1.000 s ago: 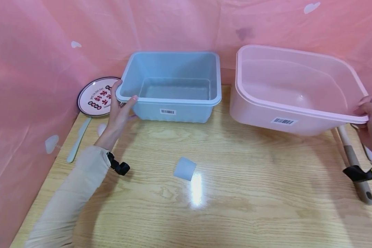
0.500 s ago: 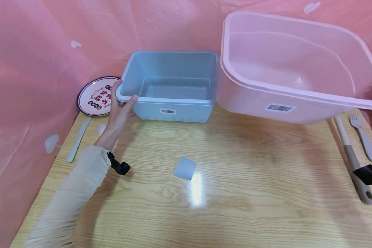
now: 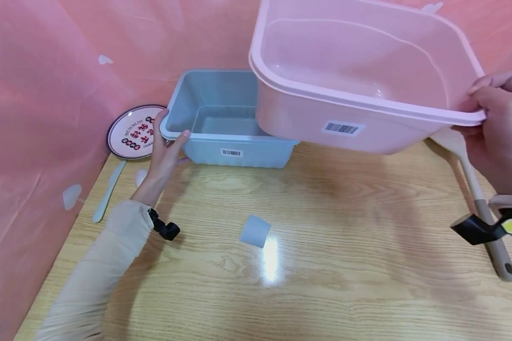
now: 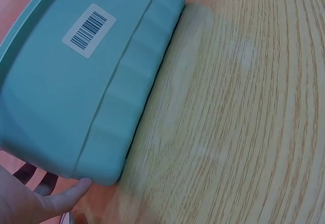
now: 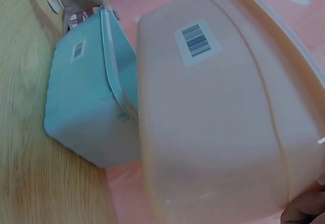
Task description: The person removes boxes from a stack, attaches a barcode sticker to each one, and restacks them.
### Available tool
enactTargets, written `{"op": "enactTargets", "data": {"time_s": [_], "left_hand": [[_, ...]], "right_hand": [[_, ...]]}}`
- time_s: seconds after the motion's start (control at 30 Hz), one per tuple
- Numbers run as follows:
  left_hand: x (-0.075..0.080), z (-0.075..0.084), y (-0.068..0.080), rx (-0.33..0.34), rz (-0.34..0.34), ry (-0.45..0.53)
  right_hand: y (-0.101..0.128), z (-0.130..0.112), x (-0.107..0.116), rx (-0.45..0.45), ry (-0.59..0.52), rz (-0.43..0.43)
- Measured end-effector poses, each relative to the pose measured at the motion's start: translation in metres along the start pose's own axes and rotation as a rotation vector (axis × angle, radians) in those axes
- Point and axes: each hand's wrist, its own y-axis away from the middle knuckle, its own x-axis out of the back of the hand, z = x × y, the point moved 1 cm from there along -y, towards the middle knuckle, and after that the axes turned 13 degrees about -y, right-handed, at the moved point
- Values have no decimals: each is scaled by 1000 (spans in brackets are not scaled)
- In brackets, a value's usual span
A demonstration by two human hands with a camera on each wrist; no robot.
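Note:
My left hand (image 3: pixel 165 154) holds the left front corner of a blue plastic storage bin (image 3: pixel 239 151) standing on the table. In the left wrist view, part of that hand (image 4: pixel 35 201) shows against the bin's lower corner. My right hand (image 3: pixel 503 113) grips the right end of a pink plastic bin (image 3: pixel 333 116) by its rim. The pink bin is raised off the table and tilted. It overlaps the blue bin's right part in the head view. From the right wrist view, the pink bin (image 5: pixel 213 122) is beside and above the blue bin's opening (image 5: pixel 129 66).
A printed plate (image 3: pixel 132 135) and a pale knife (image 3: pixel 109 192) lie at the left, near a partly hidden white piece (image 3: pixel 140 177). A small grey-blue square (image 3: pixel 255 231) lies mid-table. At the right is a long-handled utensil (image 3: pixel 473 184), partly behind the hand. Pink cloth (image 3: pixel 123 42) hangs behind.
My right hand has lifted the pink bin and carried it left, over the right part of the blue bin. More of the long-handled utensil shows. My left hand and the blue bin have stayed still.

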Motion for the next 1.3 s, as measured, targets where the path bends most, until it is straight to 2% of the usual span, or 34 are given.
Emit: {"op": "enactTargets", "data": {"time_s": [0.27, 0.53, 0.63, 1.13, 1.3], "left_hand": [[1, 1, 0, -2, -8, -1], [4, -1, 2, 1, 2, -6], [4, -1, 2, -6, 0, -6], [5, -2, 1, -39, -5, -52], [2, -1, 1, -47, -10, -44]], "right_hand": [[9, 19, -36, 12, 166, 35], [12, 47, -72, -57, 153, 14], [13, 57, -82, -58, 168, -5], [15, 99, -116, -29, 355, -89], [12, 109, -124, -40, 370, -95]]}}
